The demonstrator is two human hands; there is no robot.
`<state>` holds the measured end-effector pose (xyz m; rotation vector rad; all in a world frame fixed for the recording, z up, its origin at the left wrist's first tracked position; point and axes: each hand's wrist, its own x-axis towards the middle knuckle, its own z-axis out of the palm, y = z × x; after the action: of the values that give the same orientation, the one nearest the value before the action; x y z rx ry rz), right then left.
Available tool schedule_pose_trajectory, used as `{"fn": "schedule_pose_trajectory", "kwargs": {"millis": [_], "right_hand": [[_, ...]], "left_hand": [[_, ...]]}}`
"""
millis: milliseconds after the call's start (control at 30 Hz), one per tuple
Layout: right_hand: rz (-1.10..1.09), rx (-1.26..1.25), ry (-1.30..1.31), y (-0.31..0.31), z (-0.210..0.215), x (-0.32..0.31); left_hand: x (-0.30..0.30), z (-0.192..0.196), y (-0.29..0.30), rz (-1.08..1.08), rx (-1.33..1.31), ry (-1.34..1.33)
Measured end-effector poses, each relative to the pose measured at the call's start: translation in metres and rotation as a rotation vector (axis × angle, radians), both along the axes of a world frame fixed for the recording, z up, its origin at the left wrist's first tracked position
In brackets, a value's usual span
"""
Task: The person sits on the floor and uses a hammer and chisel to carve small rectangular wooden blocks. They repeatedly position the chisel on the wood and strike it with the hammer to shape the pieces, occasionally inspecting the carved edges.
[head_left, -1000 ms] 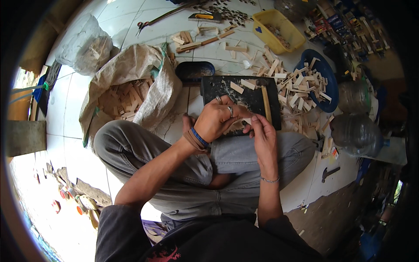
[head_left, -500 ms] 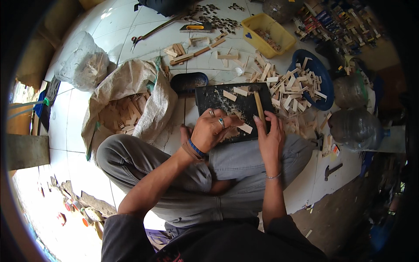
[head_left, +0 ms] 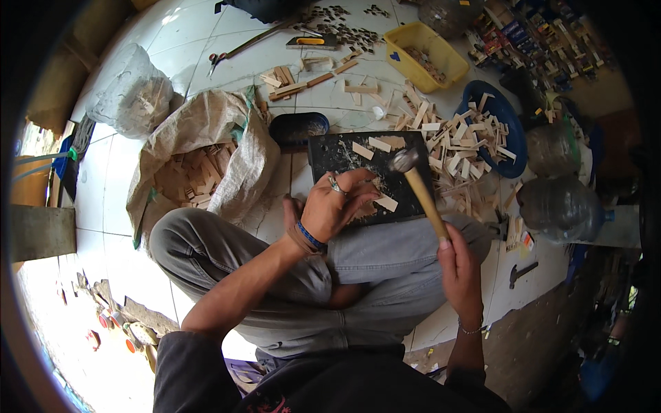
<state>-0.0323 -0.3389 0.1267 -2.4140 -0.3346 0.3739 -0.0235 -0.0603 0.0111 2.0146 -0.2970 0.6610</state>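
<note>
My right hand [head_left: 460, 272] is wrapped round the wooden handle of a hammer [head_left: 425, 196], whose metal head is raised over the black board [head_left: 325, 150] in front of my lap. Thumb and fingers of my left hand [head_left: 334, 203] come together low over the board's middle; whatever they pinch is too small to make out. Close to those fingertips lies a pale wood piece [head_left: 387, 202]. Two more flat wood pieces rest towards the board's far edge, one a slat [head_left: 362, 151] and the other a strip [head_left: 379, 144]. Wood dust and scraps speckle the board.
A woven sack [head_left: 251, 165] of wood pieces stands at the left, beside a clear plastic bag [head_left: 131, 93]. Right of the board, loose wood pieces spill around a blue basin [head_left: 520, 138]. Farther off are a yellow tub [head_left: 420, 72] and scissors [head_left: 215, 62]. Another hammer [head_left: 523, 273] lies right.
My right hand has picked up the hammer from the board and drawn back to the right, lifting its head. My left hand stays over the board, its fingers slightly shifted.
</note>
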Motion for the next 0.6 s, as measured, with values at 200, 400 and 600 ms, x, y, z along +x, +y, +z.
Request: {"fn": "schedule_pose_trajectory", "kwargs": {"millis": [200,400,600], "right_hand": [[0.218,-0.108,-0.280,0.004,-0.006,-0.022],[0.230,-0.134,-0.363,0.001,-0.006,-0.024],[0.187,-0.203,-0.257,0.001,-0.009,-0.027]], "left_hand": [[0.001,-0.002,0.000,0.009,-0.009,-0.024],[0.000,-0.003,0.000,0.003,0.001,-0.019],[-0.001,-0.001,-0.001,0.003,-0.010,-0.006]]}}
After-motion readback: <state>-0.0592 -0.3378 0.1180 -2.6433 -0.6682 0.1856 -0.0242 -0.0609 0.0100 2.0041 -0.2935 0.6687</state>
